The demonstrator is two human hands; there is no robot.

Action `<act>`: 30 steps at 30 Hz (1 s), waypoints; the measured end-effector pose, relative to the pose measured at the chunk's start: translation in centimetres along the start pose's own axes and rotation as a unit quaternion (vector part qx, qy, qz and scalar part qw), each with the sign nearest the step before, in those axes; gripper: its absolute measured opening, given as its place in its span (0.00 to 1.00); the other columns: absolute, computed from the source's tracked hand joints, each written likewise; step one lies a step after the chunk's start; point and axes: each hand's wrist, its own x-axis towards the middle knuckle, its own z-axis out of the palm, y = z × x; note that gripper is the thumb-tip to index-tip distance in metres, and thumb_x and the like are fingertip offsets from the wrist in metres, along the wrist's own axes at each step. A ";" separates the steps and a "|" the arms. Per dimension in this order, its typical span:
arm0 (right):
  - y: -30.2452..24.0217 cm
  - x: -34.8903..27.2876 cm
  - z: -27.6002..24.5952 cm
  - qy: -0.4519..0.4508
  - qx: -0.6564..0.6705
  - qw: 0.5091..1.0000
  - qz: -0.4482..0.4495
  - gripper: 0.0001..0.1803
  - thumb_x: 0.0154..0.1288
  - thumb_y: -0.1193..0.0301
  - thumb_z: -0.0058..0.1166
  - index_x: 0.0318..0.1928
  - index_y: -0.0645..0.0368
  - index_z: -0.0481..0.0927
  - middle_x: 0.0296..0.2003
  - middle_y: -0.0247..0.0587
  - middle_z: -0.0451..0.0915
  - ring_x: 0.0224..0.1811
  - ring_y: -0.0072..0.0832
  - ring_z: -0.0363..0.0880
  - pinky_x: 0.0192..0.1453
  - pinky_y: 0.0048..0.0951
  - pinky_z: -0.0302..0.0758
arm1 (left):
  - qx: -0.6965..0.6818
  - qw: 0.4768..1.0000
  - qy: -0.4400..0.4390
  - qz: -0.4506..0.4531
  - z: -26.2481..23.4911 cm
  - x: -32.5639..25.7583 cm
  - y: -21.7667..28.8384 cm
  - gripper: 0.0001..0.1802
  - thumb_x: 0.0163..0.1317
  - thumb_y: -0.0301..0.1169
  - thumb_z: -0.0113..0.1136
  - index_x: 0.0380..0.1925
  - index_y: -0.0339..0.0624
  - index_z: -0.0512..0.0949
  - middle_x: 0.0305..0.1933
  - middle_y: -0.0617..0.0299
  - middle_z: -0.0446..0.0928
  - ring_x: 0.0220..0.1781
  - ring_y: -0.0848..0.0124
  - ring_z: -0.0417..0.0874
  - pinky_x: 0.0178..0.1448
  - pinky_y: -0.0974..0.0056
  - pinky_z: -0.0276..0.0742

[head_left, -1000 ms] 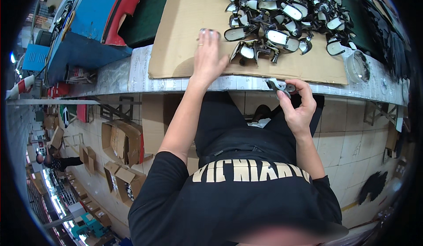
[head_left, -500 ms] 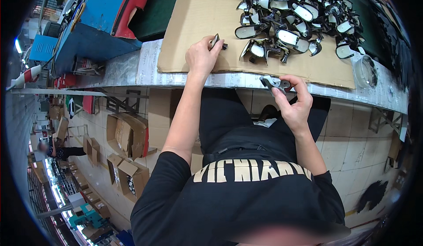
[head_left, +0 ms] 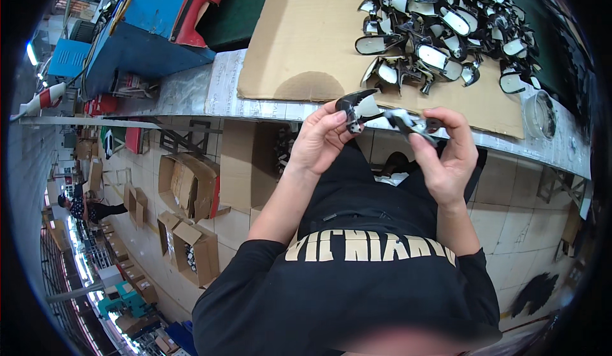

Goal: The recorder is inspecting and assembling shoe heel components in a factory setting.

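Observation:
My left hand (head_left: 319,142) grips a small black mirror housing with a pale mirror face (head_left: 358,107), held just in front of the bench edge. My right hand (head_left: 449,155) pinches a dark bracket-like part (head_left: 411,123) by its fingertips. The two parts nearly touch end to end between my hands. Behind them a heap of several similar black mirror pieces (head_left: 440,34) lies on a brown cardboard sheet (head_left: 299,37) on the bench.
A round clear lid or dish (head_left: 540,115) sits at the bench's right end. Blue, red and dark green panels (head_left: 159,18) lie at the left. Open cardboard boxes (head_left: 191,184) stand on the floor below, and a person (head_left: 86,208) works far left.
My left hand has left the cardboard with a mirror piece and come back toward my body. It now meets my right hand, which has risen slightly with its part.

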 end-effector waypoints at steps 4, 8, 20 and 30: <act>0.3 0.7 1.5 -0.009 -0.098 0.989 -0.111 0.20 0.50 0.78 0.73 0.46 0.60 0.84 0.38 0.39 0.83 0.37 0.31 0.77 0.44 0.30 0.73 | -0.009 1.000 0.010 0.016 1.7 -1.9 -0.9 0.17 0.67 0.25 0.63 0.56 0.36 0.79 0.49 0.57 0.87 0.48 0.69 0.89 0.55 0.62 0.86; 0.4 0.2 1.9 -0.007 -0.143 0.979 -0.143 0.21 0.48 0.77 0.74 0.45 0.59 0.84 0.36 0.36 0.83 0.35 0.30 0.75 0.42 0.29 0.70 | -0.012 0.999 0.012 0.027 2.1 -2.3 -1.8 0.17 0.67 0.25 0.63 0.56 0.36 0.80 0.49 0.58 0.87 0.48 0.71 0.89 0.52 0.67 0.84; -1.6 -1.0 -0.3 -0.073 -0.034 0.993 -0.085 0.21 0.47 0.77 0.74 0.45 0.58 0.84 0.36 0.36 0.83 0.35 0.30 0.75 0.42 0.29 0.71 | -0.023 0.999 0.024 0.038 2.2 -1.8 -1.8 0.15 0.67 0.24 0.62 0.53 0.35 0.80 0.48 0.55 0.87 0.49 0.67 0.89 0.50 0.67 0.84; -0.1 0.3 0.7 -0.022 -0.171 0.976 -0.136 0.19 0.49 0.75 0.73 0.44 0.58 0.84 0.34 0.34 0.83 0.34 0.30 0.75 0.46 0.31 0.68 | 0.002 0.999 -0.013 0.041 1.3 -2.5 -2.6 0.09 0.63 0.19 0.65 0.43 0.38 0.83 0.44 0.56 0.87 0.41 0.71 0.88 0.50 0.67 0.84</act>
